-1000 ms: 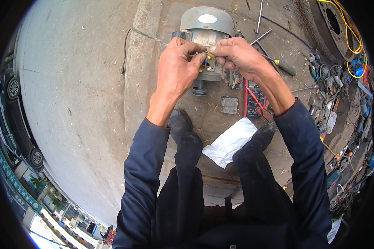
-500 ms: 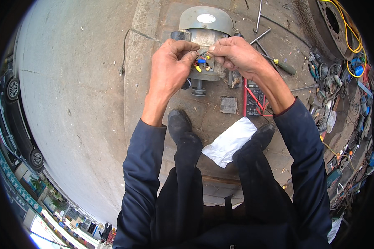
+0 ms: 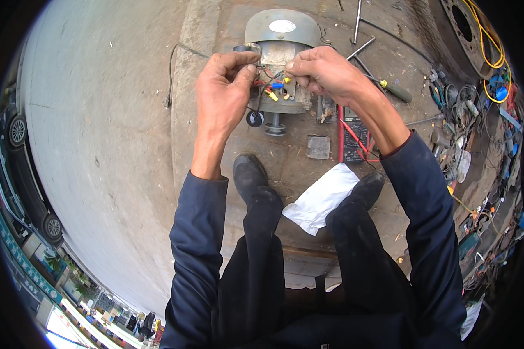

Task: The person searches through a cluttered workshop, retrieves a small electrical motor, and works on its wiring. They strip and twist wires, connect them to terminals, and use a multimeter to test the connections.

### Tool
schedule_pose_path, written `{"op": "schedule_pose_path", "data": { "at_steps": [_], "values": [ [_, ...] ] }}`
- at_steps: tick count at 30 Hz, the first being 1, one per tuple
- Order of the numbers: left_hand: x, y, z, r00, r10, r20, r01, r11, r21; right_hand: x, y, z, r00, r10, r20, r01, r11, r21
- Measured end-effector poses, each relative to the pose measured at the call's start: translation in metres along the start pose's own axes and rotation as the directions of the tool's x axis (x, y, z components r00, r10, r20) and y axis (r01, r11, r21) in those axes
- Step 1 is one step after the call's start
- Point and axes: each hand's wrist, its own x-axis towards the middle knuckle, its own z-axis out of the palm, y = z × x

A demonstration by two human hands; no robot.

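An electric motor (image 3: pixel 282 30) with a rounded grey cover lies on the ground ahead of me, its pulley (image 3: pixel 275 125) toward my feet. Loose wires (image 3: pixel 269 74) spread over its open wiring spot, some ending in yellow connectors (image 3: pixel 271 95) and a blue connector (image 3: pixel 278 86). At the left of these, my left hand (image 3: pixel 227 84) is closed, thumb and forefinger bent around what looks like a thin dark wire. My right hand (image 3: pixel 326 72) pinches a dark wire at the right side, just above a yellow connector. The fingers partly hide both grips.
A multimeter (image 3: pixel 355 136) with red leads lies right of the motor, near a screwdriver (image 3: pixel 397 91) and a cross-shaped metal wrench (image 3: pixel 361 49). White paper (image 3: pixel 323 200) lies between my boots. Tools and scrap (image 3: pixel 468 145) crowd the right side. A cable (image 3: pixel 172 75) trails at left.
My left hand has shifted left, widening the space between my hands and showing more of the wires. My right hand has moved slightly left, still pinching. The motor appears slightly further left in view.
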Motion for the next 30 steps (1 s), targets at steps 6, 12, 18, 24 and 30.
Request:
{"op": "schedule_pose_path", "data": {
  "at_steps": [6, 12, 18, 24, 30],
  "values": [
    [-0.005, 0.009, 0.013, 0.99, 0.088, 0.114, -0.117, 0.953, 0.281, 0.0, -0.003, 0.001, 0.999, -0.032, -0.003, 0.032, 0.998, -0.062],
    [-0.002, 0.009, 0.019, 0.982, 0.133, 0.136, -0.176, 0.903, 0.391, -0.002, -0.004, 0.002, 0.998, -0.062, -0.016, 0.06, 0.992, -0.115],
    [0.003, 0.007, 0.018, 0.978, 0.143, 0.15, -0.195, 0.881, 0.431, -0.002, -0.002, -0.001, 0.997, -0.08, -0.017, 0.075, 0.981, -0.18],
    [0.005, 0.005, 0.018, 0.975, 0.152, 0.161, -0.206, 0.887, 0.413, 0.001, 0.002, -0.007, 0.965, -0.249, -0.077, 0.203, 0.903, -0.377],
    [0.005, 0.006, 0.018, 0.974, 0.163, 0.156, -0.215, 0.881, 0.421, 0.002, 0.0, -0.009, 0.949, -0.309, -0.057, 0.253, 0.858, -0.446]
  ]
}}
